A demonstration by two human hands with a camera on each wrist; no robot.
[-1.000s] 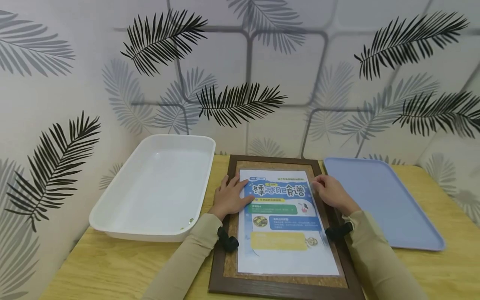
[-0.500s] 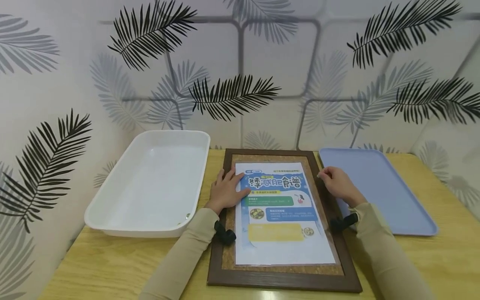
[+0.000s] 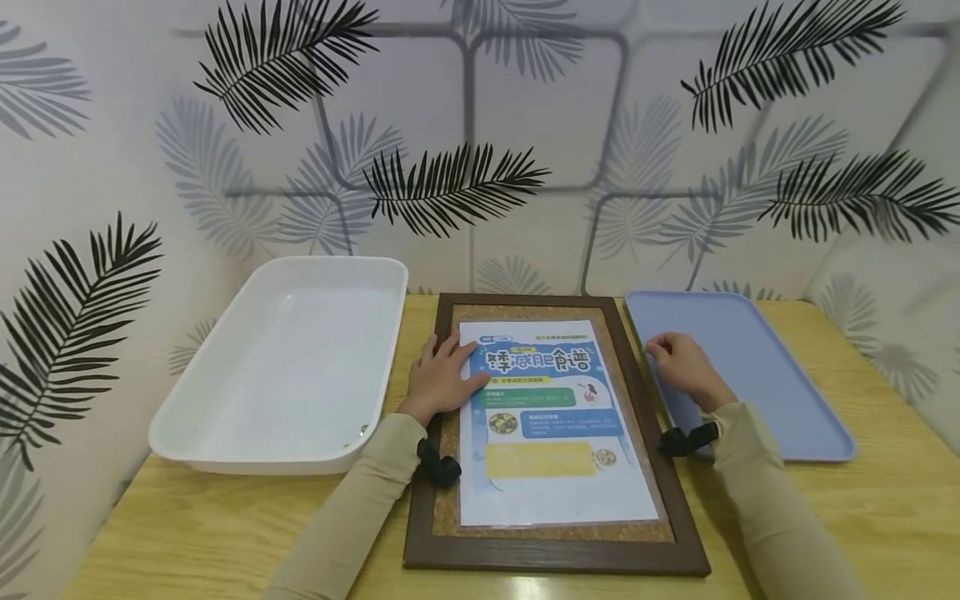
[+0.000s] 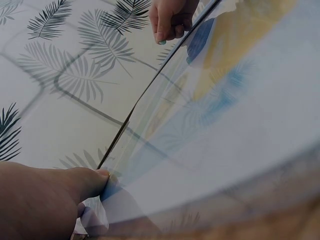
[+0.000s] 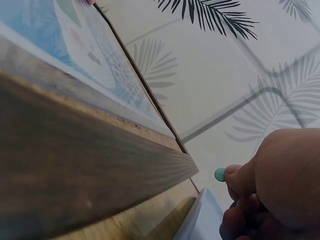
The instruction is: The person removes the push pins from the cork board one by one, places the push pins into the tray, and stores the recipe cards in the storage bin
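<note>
Two hands [image 3: 441, 387] [image 3: 686, 367], two trays [image 3: 292, 367] [image 3: 738, 367], one corkboard [image 3: 555, 553], one poster [image 3: 547, 504], one green disc [image 5: 220, 174].

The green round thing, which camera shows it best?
The right wrist view: the green round thing shows biggest and clearest, pinched by the right hand. The left wrist view shows only a speck; the head view, nothing clear.
</note>
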